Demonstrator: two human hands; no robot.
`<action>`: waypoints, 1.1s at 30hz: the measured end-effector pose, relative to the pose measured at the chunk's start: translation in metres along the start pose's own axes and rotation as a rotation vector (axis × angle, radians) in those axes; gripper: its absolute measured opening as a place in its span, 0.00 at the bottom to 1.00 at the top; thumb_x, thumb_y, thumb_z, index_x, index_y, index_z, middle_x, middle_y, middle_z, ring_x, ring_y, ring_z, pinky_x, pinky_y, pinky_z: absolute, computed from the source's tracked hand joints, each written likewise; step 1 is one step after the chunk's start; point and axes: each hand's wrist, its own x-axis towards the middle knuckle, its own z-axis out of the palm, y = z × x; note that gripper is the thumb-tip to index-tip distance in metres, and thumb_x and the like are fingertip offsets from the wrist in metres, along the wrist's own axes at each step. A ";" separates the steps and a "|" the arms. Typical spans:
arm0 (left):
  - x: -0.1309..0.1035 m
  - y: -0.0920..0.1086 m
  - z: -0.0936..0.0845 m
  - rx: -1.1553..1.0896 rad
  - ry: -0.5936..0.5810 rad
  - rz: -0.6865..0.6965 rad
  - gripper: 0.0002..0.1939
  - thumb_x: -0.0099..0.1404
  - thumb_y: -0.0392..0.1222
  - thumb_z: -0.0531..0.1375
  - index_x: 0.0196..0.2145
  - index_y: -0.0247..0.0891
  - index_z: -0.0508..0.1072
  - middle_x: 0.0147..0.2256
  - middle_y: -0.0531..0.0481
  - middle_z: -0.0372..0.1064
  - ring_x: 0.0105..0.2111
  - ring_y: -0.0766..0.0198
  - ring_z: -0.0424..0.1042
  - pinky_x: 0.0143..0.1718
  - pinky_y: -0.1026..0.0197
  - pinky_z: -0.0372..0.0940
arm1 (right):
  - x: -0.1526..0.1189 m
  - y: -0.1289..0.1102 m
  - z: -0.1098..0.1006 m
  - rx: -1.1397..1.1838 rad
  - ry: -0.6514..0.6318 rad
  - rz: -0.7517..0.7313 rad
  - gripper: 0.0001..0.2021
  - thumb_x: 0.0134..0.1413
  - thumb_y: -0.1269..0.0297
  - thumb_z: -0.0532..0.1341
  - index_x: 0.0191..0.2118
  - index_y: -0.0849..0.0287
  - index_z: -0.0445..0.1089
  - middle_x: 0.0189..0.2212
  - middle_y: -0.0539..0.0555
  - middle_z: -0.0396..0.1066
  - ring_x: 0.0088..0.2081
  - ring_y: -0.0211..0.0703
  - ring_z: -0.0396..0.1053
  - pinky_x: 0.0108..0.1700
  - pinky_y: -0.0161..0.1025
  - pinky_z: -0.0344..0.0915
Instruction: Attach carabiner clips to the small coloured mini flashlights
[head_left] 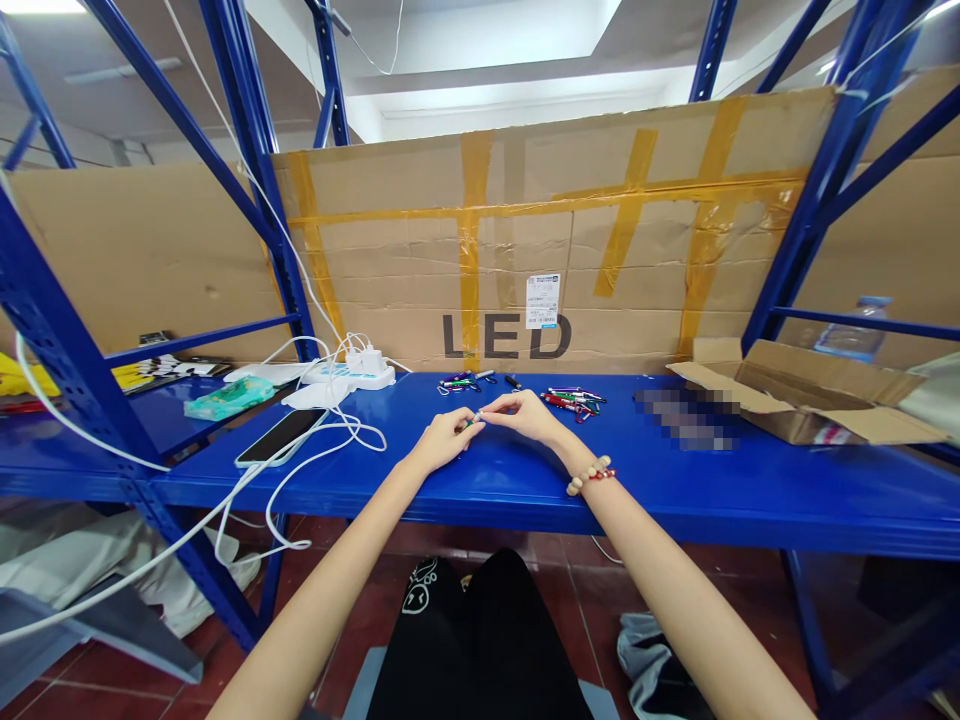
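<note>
Both hands meet above the middle of the blue shelf. My left hand is closed on a small green item, too small to name. Fingertips of my right hand are pinched at the near end of the same item, touching it. Just behind the hands lies a small group of dark and coloured pieces. To the right of my right hand is a pile of red, green and purple pen-like pieces. A short black piece lies between the two groups.
On the left are a phone, white cables and a power strip, with a green plastic packet beyond. An open cardboard box stands at the right. A cardboard sheet marked LED closes the back; blue posts flank the shelf.
</note>
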 end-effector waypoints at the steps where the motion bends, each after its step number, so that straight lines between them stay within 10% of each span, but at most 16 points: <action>1: 0.000 0.000 0.000 -0.002 0.000 -0.001 0.14 0.61 0.51 0.51 0.31 0.39 0.67 0.17 0.58 0.64 0.20 0.67 0.66 0.27 0.66 0.59 | 0.000 0.000 0.001 -0.003 -0.006 0.001 0.15 0.43 0.56 0.62 0.32 0.63 0.75 0.31 0.55 0.76 0.33 0.43 0.72 0.34 0.36 0.67; 14: 0.000 -0.003 0.000 -0.010 0.079 -0.043 0.12 0.62 0.51 0.50 0.33 0.41 0.64 0.18 0.59 0.65 0.22 0.67 0.66 0.31 0.65 0.60 | 0.000 0.020 -0.021 -0.376 0.465 0.331 0.16 0.53 0.61 0.52 0.43 0.61 0.70 0.38 0.58 0.72 0.38 0.46 0.69 0.41 0.43 0.65; 33: 0.000 -0.004 0.000 -0.015 0.068 -0.049 0.12 0.61 0.52 0.50 0.30 0.41 0.64 0.16 0.60 0.63 0.20 0.67 0.66 0.29 0.66 0.60 | -0.004 0.015 -0.012 -0.726 0.023 0.447 0.12 0.57 0.62 0.55 0.45 0.61 0.65 0.47 0.56 0.64 0.46 0.44 0.64 0.48 0.49 0.61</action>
